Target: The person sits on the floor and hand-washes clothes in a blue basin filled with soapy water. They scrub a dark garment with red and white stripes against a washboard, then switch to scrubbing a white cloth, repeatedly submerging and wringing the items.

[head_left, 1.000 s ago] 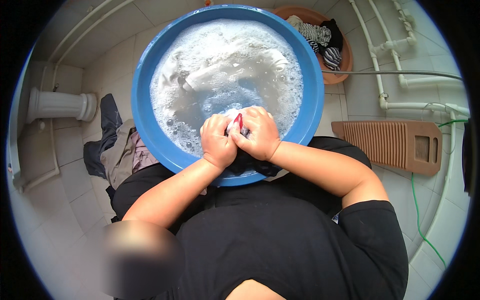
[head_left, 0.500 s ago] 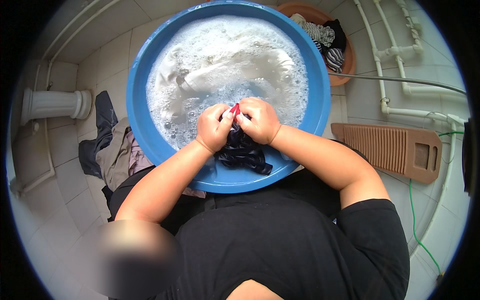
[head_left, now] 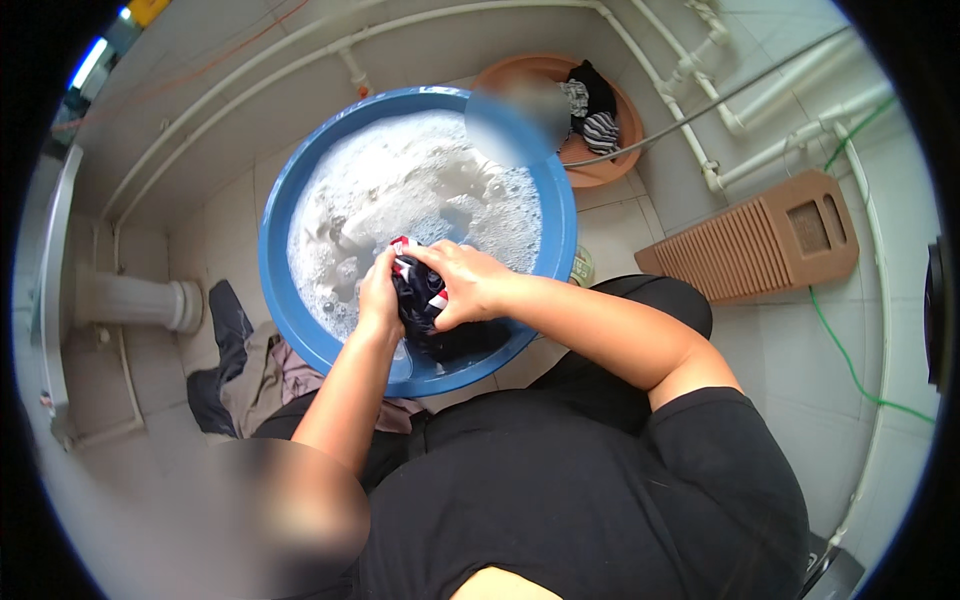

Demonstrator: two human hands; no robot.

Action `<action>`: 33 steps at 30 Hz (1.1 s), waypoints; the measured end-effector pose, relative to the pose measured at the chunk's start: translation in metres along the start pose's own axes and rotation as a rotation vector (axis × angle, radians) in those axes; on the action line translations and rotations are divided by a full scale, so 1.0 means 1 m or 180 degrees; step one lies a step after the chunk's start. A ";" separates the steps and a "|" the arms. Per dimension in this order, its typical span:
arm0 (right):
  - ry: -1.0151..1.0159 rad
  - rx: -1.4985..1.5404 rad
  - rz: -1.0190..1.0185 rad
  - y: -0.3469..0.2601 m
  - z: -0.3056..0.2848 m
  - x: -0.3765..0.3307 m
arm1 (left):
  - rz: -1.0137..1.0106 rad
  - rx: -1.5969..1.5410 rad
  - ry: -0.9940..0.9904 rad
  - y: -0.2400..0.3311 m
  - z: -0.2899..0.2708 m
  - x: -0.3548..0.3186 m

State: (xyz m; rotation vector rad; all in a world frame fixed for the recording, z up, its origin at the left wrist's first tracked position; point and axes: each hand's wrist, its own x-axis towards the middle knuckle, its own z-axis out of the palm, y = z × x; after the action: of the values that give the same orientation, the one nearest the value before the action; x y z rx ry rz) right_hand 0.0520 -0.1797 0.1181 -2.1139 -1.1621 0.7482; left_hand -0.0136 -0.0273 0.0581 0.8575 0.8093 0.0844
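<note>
A dark wet garment (head_left: 416, 302) with red and white trim is bunched up between my two hands, near the front of a big blue basin (head_left: 566, 225). My left hand (head_left: 377, 298) presses on its left side, with the fingers pointing away from me. From the other side my right hand (head_left: 468, 284) grips it, thumb below and fingers over the top. Lower dark folds hang down inside the basin's near wall. Beyond my hands, pale cloth (head_left: 385, 225) lies half sunk in water covered with white suds (head_left: 430, 140).
An orange basin (head_left: 612, 172) with striped and dark clothes (head_left: 600, 130) stands at the back right. A brown washboard (head_left: 745, 240) leans to the right. Several clothes (head_left: 247, 375) lie on the floor at left, by a white pedestal (head_left: 140, 303). A grey hose (head_left: 705, 113) crosses above.
My hands have shifted from a close pinch on the red trim to a wider hold round the bunched garment, more of which shows raised between them. The view has also turned.
</note>
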 end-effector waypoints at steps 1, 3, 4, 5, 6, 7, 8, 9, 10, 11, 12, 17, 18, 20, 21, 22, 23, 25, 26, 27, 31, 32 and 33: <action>0.0200 0.0156 0.0076 0.005 0.000 -0.003 | 0.0000 -0.0003 -0.0213 0.003 0.005 -0.006; 0.0325 0.1474 0.0274 0.032 0.004 0.001 | -0.0232 -0.0045 -0.0534 0.024 0.027 -0.038; 0.0304 0.2624 0.0415 0.049 -0.003 -0.002 | -0.0211 0.0434 -0.0603 0.037 0.033 -0.050; 0.0662 0.3555 0.0526 0.056 -0.010 -0.010 | -0.0135 0.0314 -0.0945 0.046 0.041 -0.060; 0.0585 0.4121 0.0288 0.047 -0.034 -0.023 | -0.0060 0.0171 -0.1246 0.052 0.043 -0.067; 0.0601 0.4903 -0.0007 0.050 -0.047 -0.032 | 0.0236 0.0126 -0.1268 0.055 0.044 -0.070; 0.0757 0.5049 -0.0277 0.045 -0.066 -0.043 | 0.0556 0.0055 -0.1296 0.056 0.049 -0.079; 0.0978 0.5131 -0.0531 0.043 -0.085 -0.053 | 0.0816 0.0254 -0.1278 0.057 0.054 -0.085; 0.1292 0.5071 -0.0503 0.058 -0.099 -0.059 | 0.1085 0.0439 -0.1258 0.056 0.057 -0.089; 0.1363 0.5229 -0.0717 0.076 -0.114 -0.064 | 0.0982 0.0461 -0.1303 0.053 0.058 -0.089; 0.1677 0.5037 -0.0568 0.085 -0.132 -0.069 | 0.0886 0.0481 -0.1329 0.047 0.054 -0.088; 0.3091 0.3867 -0.0212 0.156 -0.212 -0.049 | 0.0328 0.0549 -0.0985 0.015 0.036 -0.081; 0.3406 0.3523 0.0285 0.156 -0.220 -0.046 | 0.0313 0.0610 -0.0906 0.013 0.033 -0.080; 0.3456 0.2851 0.0966 0.185 -0.228 -0.041 | 0.0302 0.0714 -0.0742 0.014 0.028 -0.080; 0.3413 0.2508 0.1281 0.189 -0.229 -0.036 | 0.0378 0.0781 -0.0707 0.015 0.022 -0.081; 0.3221 0.2729 0.1155 0.192 -0.227 -0.033 | 0.0452 0.0846 -0.0674 0.017 0.016 -0.081; 0.3217 0.2840 0.1281 0.195 -0.223 -0.027 | 0.0525 0.0910 -0.0643 0.020 0.010 -0.080; 0.2955 0.3169 0.1270 0.194 -0.208 -0.016 | 0.0564 0.0936 -0.0478 0.021 -0.006 -0.077; 0.2749 0.3310 0.1129 0.191 -0.197 -0.011 | 0.0578 0.0943 -0.0411 0.020 -0.014 -0.074; 0.2574 0.3071 0.1181 0.179 -0.184 -0.005 | 0.0575 0.0931 -0.0374 0.017 -0.021 -0.071; 0.1796 0.2152 0.0900 0.112 -0.130 0.025 | 0.0533 0.0907 -0.0308 0.010 -0.035 -0.059; 0.1506 0.2059 0.0690 0.100 -0.115 0.037 | 0.0520 0.0910 -0.0304 0.008 -0.037 -0.056; 0.1243 0.1751 0.0569 0.091 -0.097 0.054 | 0.0529 0.0919 -0.0302 0.007 -0.039 -0.055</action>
State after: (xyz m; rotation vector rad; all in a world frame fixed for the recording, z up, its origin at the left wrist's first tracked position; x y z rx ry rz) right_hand 0.1942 -0.1950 0.1052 -1.7927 -0.4909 0.6071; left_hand -0.0763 -0.0184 0.0807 1.1928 0.6686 0.0736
